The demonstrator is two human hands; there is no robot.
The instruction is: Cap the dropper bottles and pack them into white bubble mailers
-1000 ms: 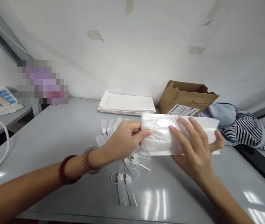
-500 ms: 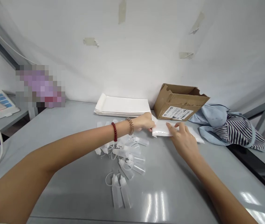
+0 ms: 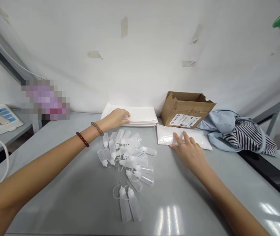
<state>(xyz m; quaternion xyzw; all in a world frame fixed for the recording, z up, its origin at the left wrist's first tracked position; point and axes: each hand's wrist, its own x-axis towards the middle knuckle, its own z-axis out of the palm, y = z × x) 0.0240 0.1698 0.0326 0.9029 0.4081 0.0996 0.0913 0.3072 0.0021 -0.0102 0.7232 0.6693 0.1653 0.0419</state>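
My left hand (image 3: pixel 117 118) reaches over the stack of white padded envelopes (image 3: pixel 142 113) by the wall. Its fingers are slightly bent with a gap at the thumb, and nothing shows between them. On the right, a white bubble mailer (image 3: pixel 163 135) lies flat in front of the cardboard box. My right hand (image 3: pixel 190 149) rests on that mailer with its fingers spread. Between my arms lies a loose pile of clear plastic squeeze bottles (image 3: pixel 131 160) with white tethered caps. Two more bottles (image 3: pixel 129 205) lie side by side closer to me.
The open cardboard box (image 3: pixel 187 109) stands against the wall. Light blue cloth (image 3: pixel 218 123) and a striped bundle (image 3: pixel 249 136) lie right of it. A blurred purple item (image 3: pixel 45 98) is at the back left, and a white cable (image 3: pixel 5 154) hangs at the left edge.
My left hand has let go of the bubble mailer and moved left to the envelope stack. The right hand stays on the mailer, its fingers now more spread. The view has shifted slightly.
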